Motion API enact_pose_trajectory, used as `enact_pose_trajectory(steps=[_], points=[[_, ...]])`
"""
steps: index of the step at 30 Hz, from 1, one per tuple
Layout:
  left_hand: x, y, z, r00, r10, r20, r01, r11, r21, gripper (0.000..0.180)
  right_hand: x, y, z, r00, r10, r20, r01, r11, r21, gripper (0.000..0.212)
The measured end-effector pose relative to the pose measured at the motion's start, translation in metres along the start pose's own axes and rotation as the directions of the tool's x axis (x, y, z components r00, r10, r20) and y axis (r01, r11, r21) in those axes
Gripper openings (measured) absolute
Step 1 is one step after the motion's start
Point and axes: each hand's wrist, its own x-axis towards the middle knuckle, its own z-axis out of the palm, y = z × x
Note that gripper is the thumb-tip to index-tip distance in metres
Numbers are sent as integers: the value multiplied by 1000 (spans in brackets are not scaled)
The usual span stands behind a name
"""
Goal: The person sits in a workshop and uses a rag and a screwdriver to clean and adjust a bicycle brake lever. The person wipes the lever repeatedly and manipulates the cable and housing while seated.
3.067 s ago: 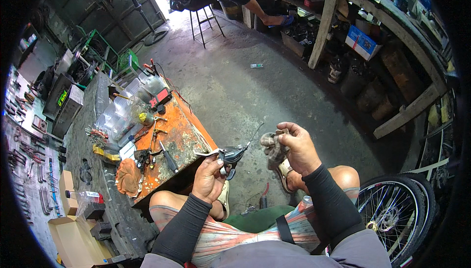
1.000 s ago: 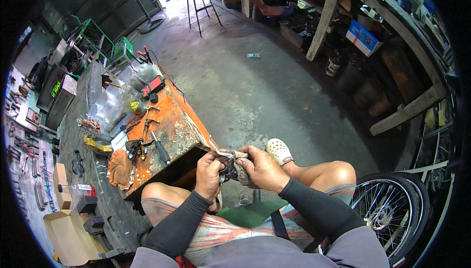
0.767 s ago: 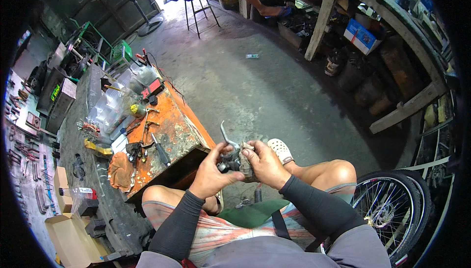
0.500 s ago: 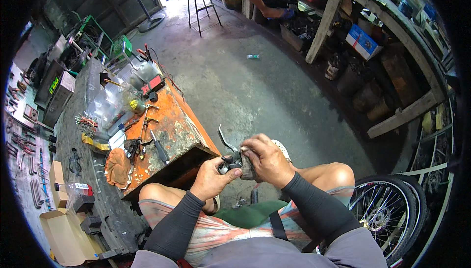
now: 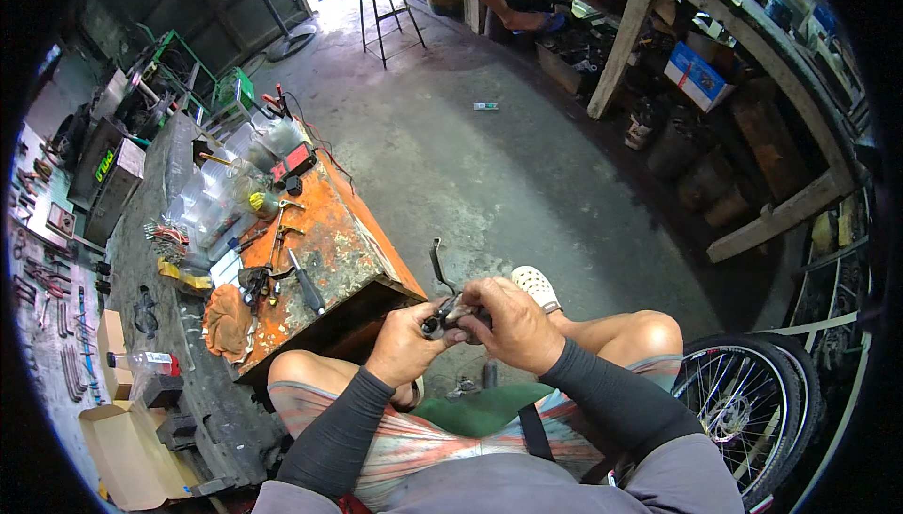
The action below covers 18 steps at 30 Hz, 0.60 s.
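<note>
Above my lap, a bicycle brake lever [image 5: 438,261] is held between my two hands, its bent metal blade pointing up and away from me. My left hand [image 5: 403,343] is closed around the dark clamp end of the lever. From the other side my right hand [image 5: 515,324] presses its bent fingers against the lever body. A grey rag in those fingers is mostly hidden now. The hands almost touch, and they cover most of the lever body.
To the left stands a worn orange bench [image 5: 350,255] with a screwdriver [image 5: 308,286], a brown cloth [image 5: 227,322] and plastic containers. Bicycle wheels [image 5: 738,411] lean at my right. A stool [image 5: 384,30] and another person's leg [image 5: 494,1] are at the back.
My right hand has turned and closed in toward my left, hiding the rag that showed before. The lever blade has swung to point more upright. My right foot's clog shows more.
</note>
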Motion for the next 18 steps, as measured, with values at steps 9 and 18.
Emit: enact_pose_trajectory(steps=[9,18], points=[[4,20,1,998,52,-19,-52,998,24,43,6,-1,9,989,-9,-145,-4,996,-88,27],[-5,3,3,990,-94,107,99,994,-47,35,4,12,-11,980,-140,139,150,987,-60,20]])
